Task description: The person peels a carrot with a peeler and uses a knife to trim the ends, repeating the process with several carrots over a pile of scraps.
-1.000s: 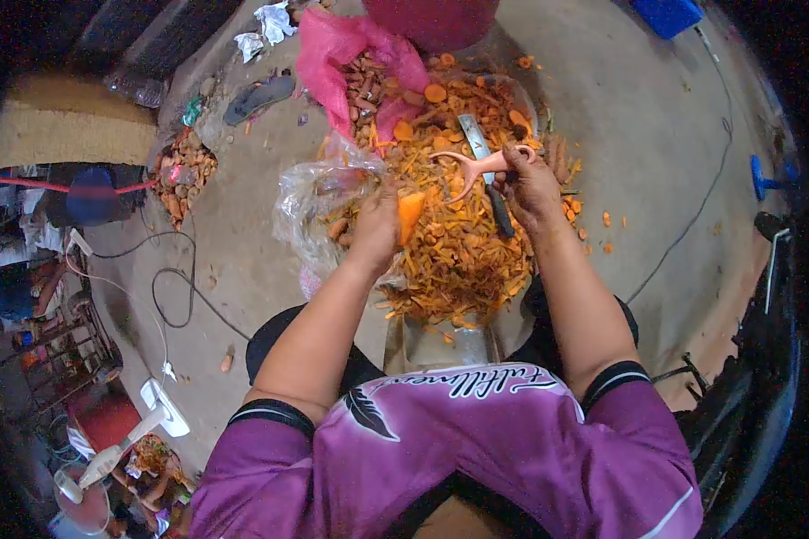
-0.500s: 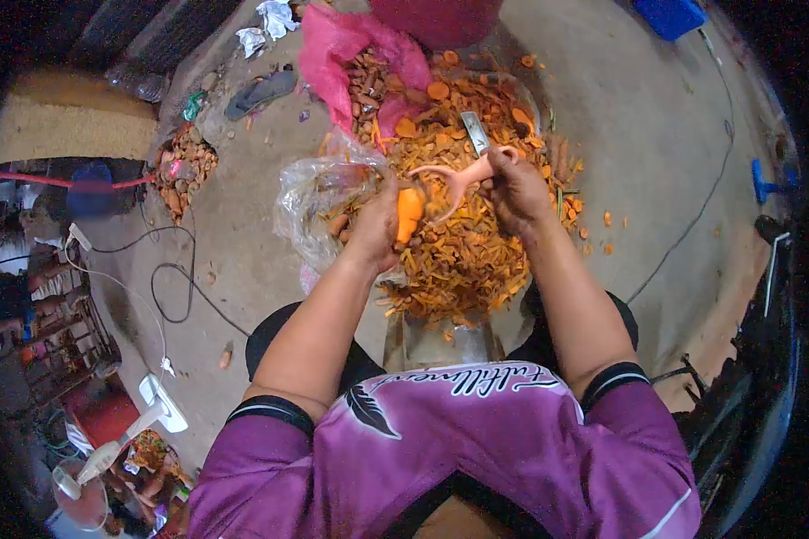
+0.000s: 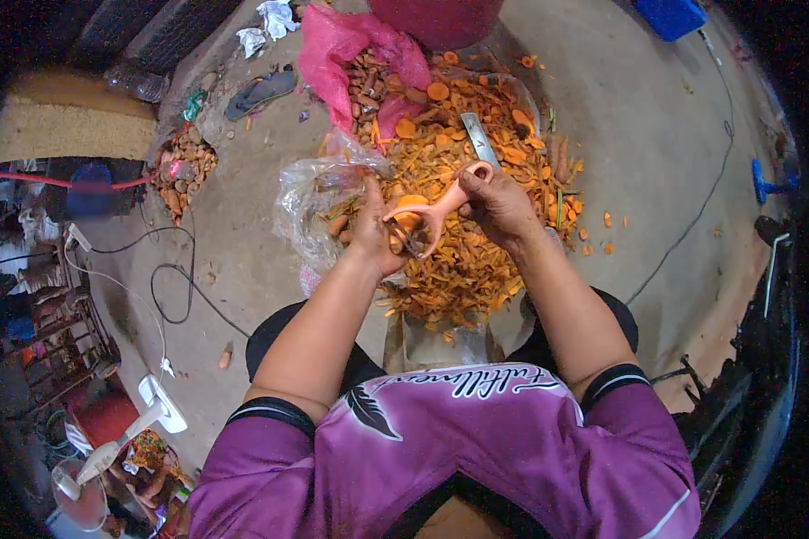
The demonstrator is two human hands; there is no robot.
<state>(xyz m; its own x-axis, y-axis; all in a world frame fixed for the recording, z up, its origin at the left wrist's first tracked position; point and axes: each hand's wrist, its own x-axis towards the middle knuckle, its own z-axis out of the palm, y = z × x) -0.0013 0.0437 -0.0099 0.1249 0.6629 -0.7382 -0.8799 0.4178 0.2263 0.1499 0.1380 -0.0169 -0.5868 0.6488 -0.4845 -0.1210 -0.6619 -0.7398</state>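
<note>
My left hand (image 3: 374,235) is closed around an orange root vegetable (image 3: 410,203), partly hidden by the fingers and the peeler. My right hand (image 3: 503,208) grips the handle of a pale orange Y-shaped peeler (image 3: 447,199). The peeler's forked head lies over the vegetable, right beside the left fingers. Beneath both hands spreads a big heap of orange and brown peelings (image 3: 472,265). A knife with a broad metal blade (image 3: 477,136) rests on the heap just beyond the right hand.
A clear plastic bag (image 3: 310,193) lies left of the heap. Behind it, a pink sack (image 3: 328,58) holds brown roots, near a red tub (image 3: 436,20). A second pile of roots (image 3: 187,166) sits farther left. Cables (image 3: 191,269) cross the floor, and a fan (image 3: 157,409) stands lower left.
My right hand has brought the peeler left and down, so its head now overlaps the vegetable. My left hand stays in nearly the same place, still holding the vegetable.
</note>
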